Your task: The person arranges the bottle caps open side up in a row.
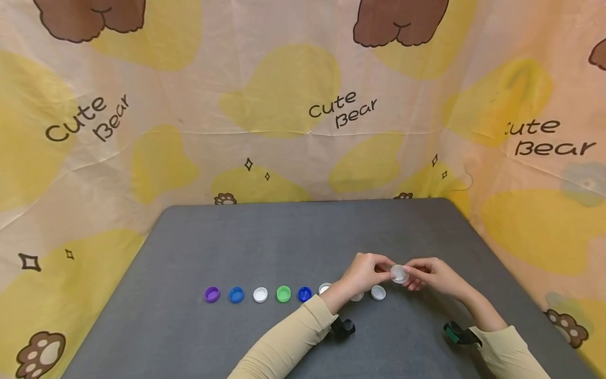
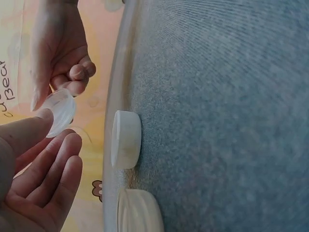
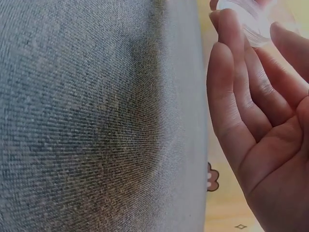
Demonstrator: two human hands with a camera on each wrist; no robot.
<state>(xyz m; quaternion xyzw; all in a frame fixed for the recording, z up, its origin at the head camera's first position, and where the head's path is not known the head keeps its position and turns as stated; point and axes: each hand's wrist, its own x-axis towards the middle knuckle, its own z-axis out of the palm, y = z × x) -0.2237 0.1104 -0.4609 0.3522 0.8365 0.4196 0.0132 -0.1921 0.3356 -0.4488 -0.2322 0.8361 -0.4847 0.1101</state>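
Above the right part of the grey table, a translucent whitish bottle cap (image 1: 399,274) is held between both hands. My left hand (image 1: 365,272) pinches its left edge, with the thumb across it in the left wrist view. From the other side my right hand (image 1: 436,275) grips the rim between thumb and fingers. In the right wrist view the cap (image 3: 248,21) shows only at the top edge, clear with a bright glare. Just below the hands, a white cap (image 1: 378,292) lies at the right end of a row on the table.
The row runs left across the grey table (image 1: 284,237): purple cap (image 1: 212,294), blue cap (image 1: 236,295), white cap (image 1: 260,295), green cap (image 1: 283,293), dark blue cap (image 1: 305,293). Two pale caps are partly hidden by the left arm. A patterned cloth (image 1: 284,95) hangs behind.
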